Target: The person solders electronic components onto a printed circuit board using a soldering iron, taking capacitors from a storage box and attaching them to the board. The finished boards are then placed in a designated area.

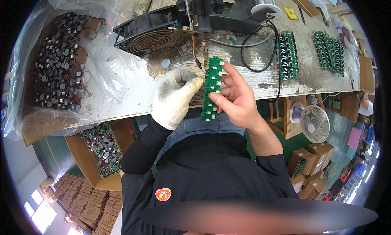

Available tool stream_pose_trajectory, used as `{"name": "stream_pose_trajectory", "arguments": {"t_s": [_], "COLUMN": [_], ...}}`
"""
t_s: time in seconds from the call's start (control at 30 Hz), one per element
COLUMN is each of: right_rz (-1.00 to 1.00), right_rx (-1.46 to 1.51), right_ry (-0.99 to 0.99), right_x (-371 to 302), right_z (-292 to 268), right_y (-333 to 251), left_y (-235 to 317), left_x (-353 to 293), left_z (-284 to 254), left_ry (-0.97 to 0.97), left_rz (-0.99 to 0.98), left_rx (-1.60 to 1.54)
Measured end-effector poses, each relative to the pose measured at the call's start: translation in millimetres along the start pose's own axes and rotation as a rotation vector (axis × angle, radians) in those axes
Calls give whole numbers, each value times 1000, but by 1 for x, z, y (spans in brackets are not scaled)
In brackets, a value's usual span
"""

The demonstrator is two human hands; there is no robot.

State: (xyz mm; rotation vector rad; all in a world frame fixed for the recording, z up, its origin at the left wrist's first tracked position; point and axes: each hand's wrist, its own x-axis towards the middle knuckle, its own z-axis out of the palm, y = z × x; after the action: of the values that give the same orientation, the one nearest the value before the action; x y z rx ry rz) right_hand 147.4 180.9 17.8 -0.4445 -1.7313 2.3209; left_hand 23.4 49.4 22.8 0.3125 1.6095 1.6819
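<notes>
The bare right hand gripped a green circuit board between thumb and fingers; the gloved left hand curled almost closed at its left edge, but whether it pinched anything could not be told. The board's long axis ran near to far across the bench's near edge, its far end leaning slightly right, just beside a metal tip. Farther left stood a black fan; more boards lay right

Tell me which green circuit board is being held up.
The board in the bare right hand; the gloved left hand is at its edge. The boards farther right lie on the table.
</notes>
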Motion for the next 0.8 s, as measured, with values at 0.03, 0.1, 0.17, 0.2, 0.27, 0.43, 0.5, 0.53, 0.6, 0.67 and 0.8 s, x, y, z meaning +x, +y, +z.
{"name": "stream_pose_trajectory", "arguments": {"t_s": [0.03,0.1,0.17,0.2,0.27,0.43,0.5,0.53,0.6,0.67,0.8], "right_rz": [-7,-7,-5,-4,-1,26,21,16,14,11,23], "right_rx": [-13,-13,-14,-23,-33,-25,-31,-38,-29,-21,2], "right_ry": [3,5,5,6,6,5,3,2,3,6,16], "right_x": [0,-2,-3,-4,-4,-4,-4,-5,-5,-6,-5], "right_z": [0,-1,-1,-1,-1,0,1,1,2,3,2], "right_y": [1,6,8,8,8,6,8,8,8,7,8], "left_y": [-2,-7,-8,-9,-8,-9,-8,-8,-10,-8,-4], "left_x": [0,1,1,0,0,-1,-3,-3,-2,-4,-4], "left_z": [0,-2,-4,-4,-2,-2,-2,-3,-5,-4,-3], "left_ry": [-2,-9,-20,-31,-10,6,15,15,19,12,15], "left_rz": [0,-56,-43,-29,1,15,13,12,-11,-19,14], "left_rx": [-1,-45,32,109,90,66,36,36,53,55,74]}}
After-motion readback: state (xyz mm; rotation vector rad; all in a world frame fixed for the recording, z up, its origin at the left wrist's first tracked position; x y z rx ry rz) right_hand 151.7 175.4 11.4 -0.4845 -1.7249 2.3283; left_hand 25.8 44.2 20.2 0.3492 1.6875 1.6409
